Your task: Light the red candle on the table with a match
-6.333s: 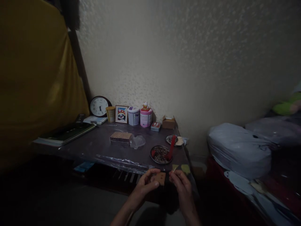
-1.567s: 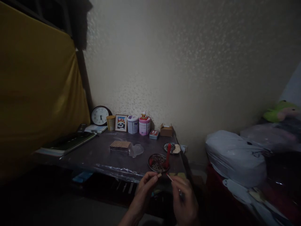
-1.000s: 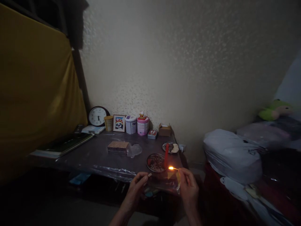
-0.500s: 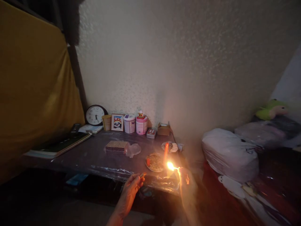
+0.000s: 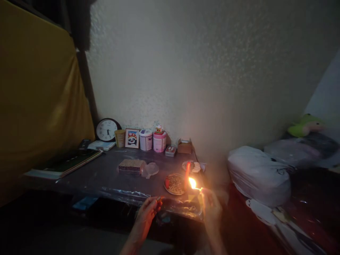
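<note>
A burning match (image 5: 198,188) is pinched in the fingertips of my right hand (image 5: 211,204), its bright flame pointing left. Just beyond the flame rises a slim red candle (image 5: 187,171), tilted slightly; I cannot tell whether it is lit. Beside it lies a round plate (image 5: 166,189) filled with small pale bits and a red piece at its left side. Lower and to the left, over the table's front edge, my left hand (image 5: 147,209) is closed around a small matchbox (image 5: 159,199), mostly hidden by the fingers.
On the plastic-covered table (image 5: 106,177) sit a wrapped stack of small boxes (image 5: 130,166), a second plate (image 5: 184,165) with white sticks, and a dark book (image 5: 71,163). A clock (image 5: 107,130), a picture frame (image 5: 132,138) and tins (image 5: 146,140) line the wall. White bags (image 5: 260,173) stand right.
The match flame is smaller and more upright, and the glow on my right hand and the wall has dimmed. Both hands stay nearly where they were.
</note>
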Action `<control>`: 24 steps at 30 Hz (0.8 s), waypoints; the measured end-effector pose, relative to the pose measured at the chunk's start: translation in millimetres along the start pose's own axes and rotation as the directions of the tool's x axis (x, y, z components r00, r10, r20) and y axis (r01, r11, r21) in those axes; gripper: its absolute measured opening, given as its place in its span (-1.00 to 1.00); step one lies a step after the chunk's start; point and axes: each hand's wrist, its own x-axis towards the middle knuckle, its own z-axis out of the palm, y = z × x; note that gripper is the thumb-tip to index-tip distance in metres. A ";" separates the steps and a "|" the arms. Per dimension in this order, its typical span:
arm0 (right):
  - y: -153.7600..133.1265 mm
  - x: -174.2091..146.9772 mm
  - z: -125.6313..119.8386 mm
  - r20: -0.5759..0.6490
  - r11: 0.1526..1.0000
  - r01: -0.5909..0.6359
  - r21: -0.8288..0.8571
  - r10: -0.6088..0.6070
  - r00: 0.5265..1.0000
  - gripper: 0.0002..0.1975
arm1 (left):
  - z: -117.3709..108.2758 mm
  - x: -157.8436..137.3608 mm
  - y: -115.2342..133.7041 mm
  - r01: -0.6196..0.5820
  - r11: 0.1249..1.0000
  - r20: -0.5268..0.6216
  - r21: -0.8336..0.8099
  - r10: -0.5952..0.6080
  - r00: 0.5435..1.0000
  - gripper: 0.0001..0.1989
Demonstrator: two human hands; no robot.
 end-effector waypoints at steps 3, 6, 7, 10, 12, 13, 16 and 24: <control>-3.1 1.7 0.6 -0.007 0.998 -0.064 -0.024 0.063 0.998 -0.85 | -1.9 2.4 -1.6 -0.006 1.000 0.000 0.015 0.006 1.000 -0.77; -6.0 3.7 1.8 -0.012 0.995 -0.098 -0.026 0.098 0.995 -0.78 | -3.6 4.2 -2.9 -0.008 1.000 0.003 0.023 0.008 1.000 -0.75; -7.0 4.3 2.3 -0.013 0.994 -0.108 -0.024 0.107 0.994 -0.76 | -3.9 4.7 -3.3 -0.010 1.000 0.007 0.022 0.010 1.000 -0.75; -10.6 6.0 4.0 -0.011 0.991 -0.132 -0.013 0.132 0.991 -0.74 | -4.5 6.3 -4.0 -0.004 1.000 0.004 0.011 0.004 1.000 -0.74; -13.5 7.2 5.3 -0.007 0.989 -0.148 -0.001 0.148 0.989 -0.74 | -4.9 6.9 -4.3 0.004 1.000 -0.003 0.001 -0.004 1.000 -0.74; -15.0 7.9 6.0 -0.006 0.988 -0.156 0.007 0.156 0.988 -0.74 | -5.0 7.0 -4.3 0.006 1.000 -0.002 -0.001 -0.006 1.000 -0.74; -17.7 10.8 8.0 -0.007 0.984 -0.175 0.034 0.175 0.984 -0.73 | -5.6 6.7 -4.7 0.006 1.000 0.000 0.000 -0.006 1.000 -0.73; -17.9 22.8 13.8 -0.023 0.970 -0.207 0.127 0.212 0.977 -0.76 | -5.7 7.9 -5.6 0.013 1.000 0.004 0.013 -0.013 1.000 -0.71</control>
